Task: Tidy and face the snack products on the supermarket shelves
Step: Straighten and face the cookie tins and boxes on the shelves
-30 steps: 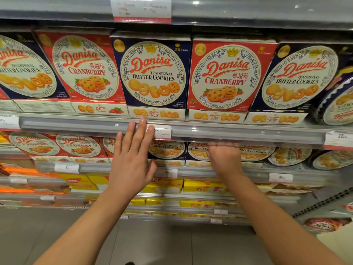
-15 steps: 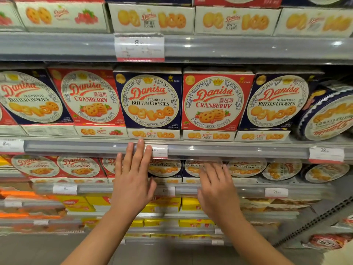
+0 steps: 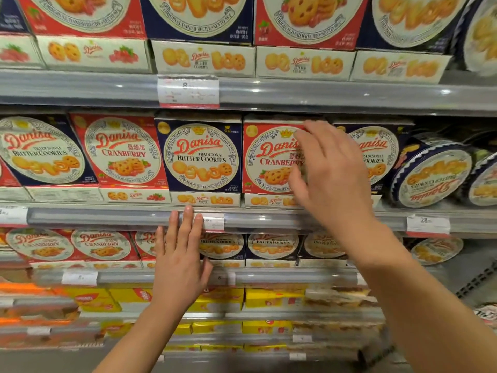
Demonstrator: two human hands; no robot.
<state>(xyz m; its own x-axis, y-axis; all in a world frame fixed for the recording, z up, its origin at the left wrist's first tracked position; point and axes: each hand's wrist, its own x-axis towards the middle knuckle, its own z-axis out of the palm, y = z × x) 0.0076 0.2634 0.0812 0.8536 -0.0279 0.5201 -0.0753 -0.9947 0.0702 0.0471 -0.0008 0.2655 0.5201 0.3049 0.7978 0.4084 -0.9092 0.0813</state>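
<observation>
— Where are the hands?

— The left hand [image 3: 178, 267] is flat, fingers straight and together, its fingertips [image 3: 188, 212] lying on the front rail of the middle shelf [image 3: 107, 218], just left of a price tag [image 3: 213, 222]. It holds nothing. The right hand [image 3: 329, 179] is raised in front of the red cranberry box [image 3: 269, 157], fingers spread and loosely bent, covering the box's right half.

— Is it gripping the box?

— Hard to say; the fingers seem to reach its top right corner, but the hand is blurred and I cannot tell whether it has hold of anything.

— And the box itself?

— Upright at the front edge of the middle shelf, facing out, between a blue butter cookies box [image 3: 200, 157] on its left and another blue box [image 3: 376, 154] on its right. Further right, a round blue tin [image 3: 430, 173] stands on edge with its label upside down. Toward the left end stand another red cranberry carton [image 3: 121, 152] and a blue one [image 3: 40, 152].
</observation>
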